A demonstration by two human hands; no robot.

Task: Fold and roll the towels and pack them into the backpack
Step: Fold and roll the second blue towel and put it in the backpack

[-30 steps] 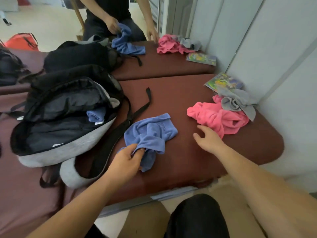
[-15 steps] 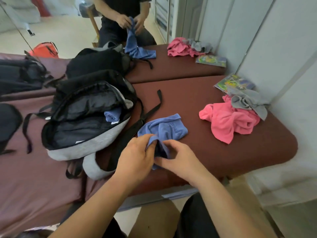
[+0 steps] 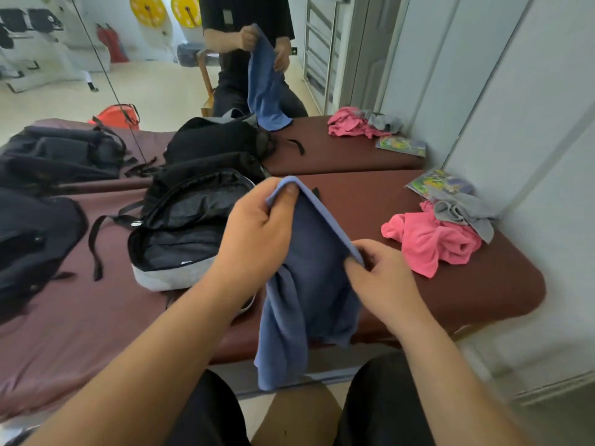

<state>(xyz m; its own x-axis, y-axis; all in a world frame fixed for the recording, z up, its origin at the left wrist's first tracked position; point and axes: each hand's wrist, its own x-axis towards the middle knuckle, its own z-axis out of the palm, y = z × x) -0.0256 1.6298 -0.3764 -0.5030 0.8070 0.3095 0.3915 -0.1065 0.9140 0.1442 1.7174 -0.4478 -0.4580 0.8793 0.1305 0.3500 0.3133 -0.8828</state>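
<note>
A blue towel (image 3: 309, 284) hangs in the air in front of me, above the near edge of the maroon padded table (image 3: 370, 201). My left hand (image 3: 257, 230) pinches its top corner, and my right hand (image 3: 383, 278) grips the upper edge lower to the right. The black and grey backpack (image 3: 183, 230) lies open on the table just left of my hands. A crumpled pink towel (image 3: 431, 243) and a grey towel (image 3: 463, 210) lie together at the table's right end.
A colourful booklet (image 3: 441, 183) lies behind the grey towel, by the white wall. A dark bag (image 3: 35, 246) lies at the far left. A mirror behind the table reflects a person holding a blue towel (image 3: 264, 85), bags and towels.
The blue towel has been lifted off the table and now hangs from both hands. My right hand came over from near the pink towel to grip it. The view tilted upward.
</note>
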